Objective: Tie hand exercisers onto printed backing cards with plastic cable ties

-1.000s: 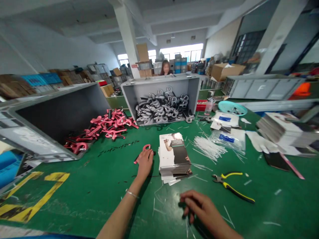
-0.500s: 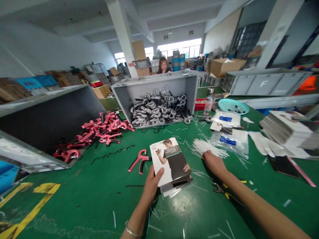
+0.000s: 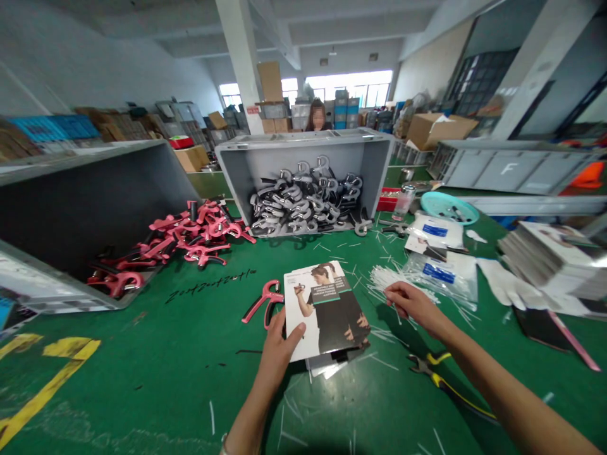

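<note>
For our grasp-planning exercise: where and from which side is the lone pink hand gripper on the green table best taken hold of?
Probably close on both splayed handles of the pink hand gripper, coming from above and the left; the left hand with the top card crowds its right.

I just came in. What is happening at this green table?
A person's left hand grips the top printed cardboard card of a stack. The right hand hovers by a pile of thin white plastic ties; whether it holds one is unclear. A pink hand-grip exerciser lies beside the stack.
</note>
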A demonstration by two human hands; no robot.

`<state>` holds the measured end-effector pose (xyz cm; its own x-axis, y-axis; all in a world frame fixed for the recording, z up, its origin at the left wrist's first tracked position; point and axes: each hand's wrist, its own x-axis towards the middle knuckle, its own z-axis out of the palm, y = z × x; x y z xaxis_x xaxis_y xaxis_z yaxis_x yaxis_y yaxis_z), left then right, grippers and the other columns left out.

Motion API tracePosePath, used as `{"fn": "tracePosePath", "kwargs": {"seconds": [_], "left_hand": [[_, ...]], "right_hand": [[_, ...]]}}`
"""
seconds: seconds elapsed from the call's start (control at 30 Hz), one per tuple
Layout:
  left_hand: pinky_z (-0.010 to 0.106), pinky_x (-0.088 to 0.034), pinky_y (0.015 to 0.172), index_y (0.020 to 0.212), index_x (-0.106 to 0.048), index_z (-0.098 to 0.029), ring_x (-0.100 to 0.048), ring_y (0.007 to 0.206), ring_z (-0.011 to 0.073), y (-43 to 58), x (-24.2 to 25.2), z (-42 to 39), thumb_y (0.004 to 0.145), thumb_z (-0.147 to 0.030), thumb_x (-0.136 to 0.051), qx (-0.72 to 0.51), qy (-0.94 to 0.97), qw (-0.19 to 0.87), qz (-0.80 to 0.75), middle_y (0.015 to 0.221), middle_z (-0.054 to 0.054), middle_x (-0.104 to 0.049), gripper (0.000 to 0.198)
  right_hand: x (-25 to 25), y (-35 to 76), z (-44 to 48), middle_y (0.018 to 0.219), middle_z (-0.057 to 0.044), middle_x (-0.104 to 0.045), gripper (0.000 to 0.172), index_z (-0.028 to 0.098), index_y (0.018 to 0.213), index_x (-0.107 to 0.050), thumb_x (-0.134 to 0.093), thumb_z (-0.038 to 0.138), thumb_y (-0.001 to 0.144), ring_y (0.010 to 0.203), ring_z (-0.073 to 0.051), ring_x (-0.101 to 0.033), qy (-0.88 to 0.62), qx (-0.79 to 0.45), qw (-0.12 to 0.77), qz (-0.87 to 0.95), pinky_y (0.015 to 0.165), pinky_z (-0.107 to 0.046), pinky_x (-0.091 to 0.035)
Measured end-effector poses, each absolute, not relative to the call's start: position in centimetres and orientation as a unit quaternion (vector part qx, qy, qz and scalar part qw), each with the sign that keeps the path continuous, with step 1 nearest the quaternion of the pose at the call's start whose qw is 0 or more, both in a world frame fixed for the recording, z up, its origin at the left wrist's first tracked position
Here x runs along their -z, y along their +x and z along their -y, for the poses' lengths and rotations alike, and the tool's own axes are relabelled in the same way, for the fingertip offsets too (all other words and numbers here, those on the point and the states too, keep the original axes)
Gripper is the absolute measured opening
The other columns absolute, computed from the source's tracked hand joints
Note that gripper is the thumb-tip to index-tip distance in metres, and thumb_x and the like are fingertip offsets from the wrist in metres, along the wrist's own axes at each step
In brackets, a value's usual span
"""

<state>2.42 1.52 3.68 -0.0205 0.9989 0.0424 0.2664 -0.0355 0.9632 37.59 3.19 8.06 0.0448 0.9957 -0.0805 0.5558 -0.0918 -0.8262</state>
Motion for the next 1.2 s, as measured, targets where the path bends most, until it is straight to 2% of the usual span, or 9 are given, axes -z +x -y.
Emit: {"fn": "tracePosePath", "kwargs": {"seconds": [0.13, 0.23, 0.43, 0.63, 0.77, 0.83, 0.93, 1.03, 1.2], "left_hand": [[0.056, -0.027, 0.114, 0.145, -0.046, -0.029, -0.038, 0.138, 0.0336, 2.5, -6.7, -0.1, 0.088, -0.037, -0.062, -0.434, 0.675, 0.174, -0.571, 0.147, 0.012, -0.046, 0.060], [0.049, -0.034, 0.107, 0.136, -0.054, -0.034, -0.047, 0.129, 0.0275, 3.9, -10.0, 1.8, 0.095, -0.025, -0.054, -0.375, 0.817, 0.126, -0.419, 0.136, 0.008, -0.059, 0.042], [0.041, -0.044, 0.081, 0.104, -0.069, -0.024, -0.059, 0.083, 0.0219, 5.4, -10.3, 4.4, 0.097, -0.022, -0.051, -0.366, 0.813, 0.214, -0.398, 0.084, 0.006, -0.070, 0.018], [0.040, -0.046, 0.076, 0.089, -0.068, -0.026, -0.060, 0.081, 0.0227, 4.6, -8.8, 6.2, 0.096, -0.029, -0.053, -0.345, 0.777, 0.276, -0.448, 0.082, 0.006, -0.069, 0.017], [0.040, -0.048, 0.084, 0.106, -0.067, -0.024, -0.060, 0.093, 0.0231, 3.5, -8.5, 5.0, 0.094, -0.033, -0.057, -0.399, 0.709, 0.264, -0.518, 0.098, 0.008, -0.068, 0.018], [0.041, -0.049, 0.085, 0.118, -0.062, -0.021, -0.061, 0.092, 0.0232, 3.0, -8.0, 3.1, 0.088, -0.038, -0.065, -0.448, 0.619, 0.252, -0.593, 0.109, 0.010, -0.066, 0.035], [0.038, -0.052, 0.078, 0.122, -0.060, -0.014, -0.065, 0.083, 0.0221, 2.6, -6.9, 0.0, 0.074, -0.041, -0.077, -0.466, 0.514, 0.393, -0.603, 0.110, 0.014, -0.068, 0.057], [0.033, -0.054, 0.074, 0.110, -0.066, -0.011, -0.069, 0.082, 0.0238, 2.1, -6.1, -1.5, 0.068, -0.041, -0.081, -0.469, 0.428, 0.568, -0.524, 0.102, 0.013, -0.074, 0.053], [0.031, -0.054, 0.072, 0.111, -0.065, -0.012, -0.071, 0.080, 0.0224, -0.7, -5.5, 0.4, 0.066, -0.037, -0.084, -0.518, 0.339, 0.602, -0.504, 0.102, 0.012, -0.075, 0.055]], "right_hand": [[-11.0, 33.6, -0.7, 0.071, 0.003, -0.062, 0.040, 0.020, 0.101, -0.059, -0.067, 0.053, 0.080, 0.045, -0.006, -0.034, -0.551, -0.541, 0.385, 0.506, 0.043, -0.021, -0.022], [-12.7, 29.6, 1.6, 0.068, 0.002, -0.063, 0.032, 0.019, 0.088, -0.059, -0.074, 0.046, 0.079, 0.044, -0.004, -0.030, -0.467, -0.672, 0.337, 0.465, 0.043, -0.020, -0.017], [-11.9, 24.8, 4.6, 0.067, 0.005, -0.053, 0.029, 0.020, 0.096, -0.061, -0.070, 0.045, 0.085, 0.046, -0.005, -0.029, -0.381, -0.754, 0.378, 0.378, 0.044, -0.019, -0.026], [-9.2, 23.4, 5.3, 0.071, 0.002, -0.056, 0.030, 0.017, 0.086, -0.064, -0.067, 0.047, 0.087, 0.057, -0.010, -0.052, -0.441, -0.626, 0.386, 0.514, 0.058, -0.026, -0.044], [-8.9, 23.5, 5.5, 0.073, 0.000, -0.060, 0.031, 0.018, 0.089, -0.062, -0.062, 0.048, 0.089, 0.059, -0.013, -0.056, -0.465, -0.591, 0.413, 0.515, 0.061, -0.028, -0.047], [-9.0, 23.8, 5.3, 0.073, -0.001, -0.063, 0.028, 0.018, 0.094, -0.061, -0.059, 0.046, 0.093, 0.062, -0.014, -0.059, -0.461, -0.585, 0.439, 0.502, 0.064, -0.029, -0.048], [-9.8, 24.2, 4.4, 0.079, -0.003, -0.067, 0.025, 0.018, 0.096, -0.060, -0.062, 0.043, 0.092, 0.067, -0.015, -0.063, -0.451, -0.586, 0.472, 0.480, 0.066, -0.030, -0.051], [-10.9, 23.8, 2.4, 0.083, -0.004, -0.070, 0.024, 0.020, 0.097, -0.058, -0.064, 0.042, 0.090, 0.069, -0.016, -0.066, -0.433, -0.587, 0.490, 0.478, 0.068, -0.030, -0.054], [-10.9, 20.7, -2.3, 0.081, -0.004, -0.073, 0.024, 0.021, 0.100, -0.055, -0.056, 0.045, 0.095, 0.068, -0.017, -0.070, -0.395, -0.550, 0.490, 0.549, 0.067, -0.031, -0.056]]}}
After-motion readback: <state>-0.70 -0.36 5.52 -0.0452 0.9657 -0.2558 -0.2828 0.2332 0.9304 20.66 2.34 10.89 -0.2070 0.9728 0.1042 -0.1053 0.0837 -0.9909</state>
